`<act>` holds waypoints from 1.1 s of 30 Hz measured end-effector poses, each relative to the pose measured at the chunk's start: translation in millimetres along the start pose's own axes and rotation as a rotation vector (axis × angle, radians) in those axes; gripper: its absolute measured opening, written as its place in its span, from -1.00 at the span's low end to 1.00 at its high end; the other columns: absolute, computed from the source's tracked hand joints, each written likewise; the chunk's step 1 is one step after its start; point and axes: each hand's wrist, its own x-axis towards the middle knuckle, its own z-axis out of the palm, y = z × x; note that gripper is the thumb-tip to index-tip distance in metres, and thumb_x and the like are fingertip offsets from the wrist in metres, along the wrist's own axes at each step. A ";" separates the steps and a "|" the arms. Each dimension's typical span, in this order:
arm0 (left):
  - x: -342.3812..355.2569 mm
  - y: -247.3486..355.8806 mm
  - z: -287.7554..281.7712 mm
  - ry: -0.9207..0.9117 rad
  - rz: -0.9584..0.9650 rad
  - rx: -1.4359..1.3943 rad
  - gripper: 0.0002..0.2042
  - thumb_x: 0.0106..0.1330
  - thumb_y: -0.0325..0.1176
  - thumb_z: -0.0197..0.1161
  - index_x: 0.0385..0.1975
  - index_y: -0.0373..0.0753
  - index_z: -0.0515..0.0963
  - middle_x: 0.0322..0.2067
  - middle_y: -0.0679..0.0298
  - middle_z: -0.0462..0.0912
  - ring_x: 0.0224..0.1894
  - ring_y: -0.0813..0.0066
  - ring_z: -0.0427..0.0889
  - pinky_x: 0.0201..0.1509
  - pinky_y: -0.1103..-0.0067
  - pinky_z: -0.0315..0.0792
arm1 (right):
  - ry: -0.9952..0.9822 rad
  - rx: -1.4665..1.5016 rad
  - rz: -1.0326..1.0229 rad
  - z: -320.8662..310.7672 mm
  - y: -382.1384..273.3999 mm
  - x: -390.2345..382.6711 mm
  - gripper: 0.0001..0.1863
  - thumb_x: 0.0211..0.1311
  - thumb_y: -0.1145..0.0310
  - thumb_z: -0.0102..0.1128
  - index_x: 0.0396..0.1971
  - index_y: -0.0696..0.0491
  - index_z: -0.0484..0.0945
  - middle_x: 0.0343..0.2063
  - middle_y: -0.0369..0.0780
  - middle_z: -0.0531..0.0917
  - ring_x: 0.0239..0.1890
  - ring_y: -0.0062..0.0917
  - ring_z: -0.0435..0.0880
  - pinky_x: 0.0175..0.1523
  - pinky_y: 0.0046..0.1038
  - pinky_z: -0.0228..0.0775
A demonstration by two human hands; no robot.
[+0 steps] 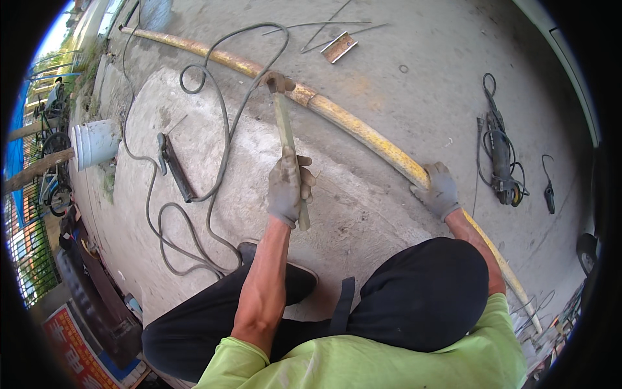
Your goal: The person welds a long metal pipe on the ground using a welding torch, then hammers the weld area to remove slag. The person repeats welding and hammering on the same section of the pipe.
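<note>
Yellow pipe [369, 138], long and patched with rust, runs slantwise over the concrete floor [369, 223], from the far left down toward the near right, passing in front of both hands. The right hand [438, 190], in a grey glove, is closed on it, fingers over its upper side; beyond that grip the yellow length carries on along the outer side of the right forearm toward the lower right.

The left hand [287, 185], also gloved, is wrapped around the handle of a hammer [284, 123] and does not touch the pipe, which lies ahead of it. The handle points away from the body, its butt showing below the fist. The rusty hammer head overlaps the pipe in this view, left of the right hand; whether the two touch, I cannot tell.

Left of the left hand, an electrode holder [176, 170] lies on the floor beside loops of dark cable [227, 139]. A white bucket [96, 144] is farther left. Past the pipe lies a short metal channel piece [338, 47] near some thin rods [324, 24]. An angle grinder [501, 162] lies to the right of the right hand.
</note>
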 end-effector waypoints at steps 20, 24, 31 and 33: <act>-7.9 85.3 2.4 0.130 0.252 -0.007 -0.19 0.66 0.46 -0.08 -0.05 -0.37 0.59 -0.65 0.34 0.48 -0.74 0.60 0.28 -0.67 0.55 0.29 | 0.000 0.052 0.026 3.2 6.3 -1.0 -0.38 0.09 0.14 0.65 0.11 0.11 0.65 0.01 0.00 0.62 0.12 0.01 0.62 0.23 -0.06 0.52; -17.5 175.8 8.0 0.133 0.722 -0.010 -0.07 0.61 0.56 -0.21 0.00 -0.42 0.60 -0.72 0.27 0.45 -0.74 0.56 0.30 -0.62 0.57 0.35 | 0.037 0.030 0.016 11.7 19.0 -12.6 -0.36 0.08 0.14 0.66 0.13 0.10 0.64 0.01 0.00 0.62 0.12 0.01 0.62 0.23 -0.07 0.53; 12.5 -60.9 -13.1 -0.035 -0.171 0.373 -0.18 0.65 0.48 -0.13 -0.15 -0.33 0.63 -0.68 0.32 0.51 -0.77 0.57 0.36 -0.71 0.56 0.28 | 0.049 0.064 0.005 5.1 -0.9 2.8 -0.37 0.08 0.15 0.66 0.12 0.10 0.66 -0.01 -0.01 0.63 0.11 0.00 0.64 0.21 -0.07 0.55; 5.6 -17.6 23.2 -0.081 -0.185 0.343 -0.20 0.66 0.45 -0.08 -0.17 -0.34 0.64 -0.67 0.30 0.53 -0.79 0.57 0.34 -0.72 0.59 0.26 | 0.058 0.061 0.034 3.2 11.3 -1.6 -0.39 0.08 0.16 0.65 0.11 0.10 0.67 -0.02 -0.02 0.63 0.10 0.00 0.64 0.20 -0.08 0.54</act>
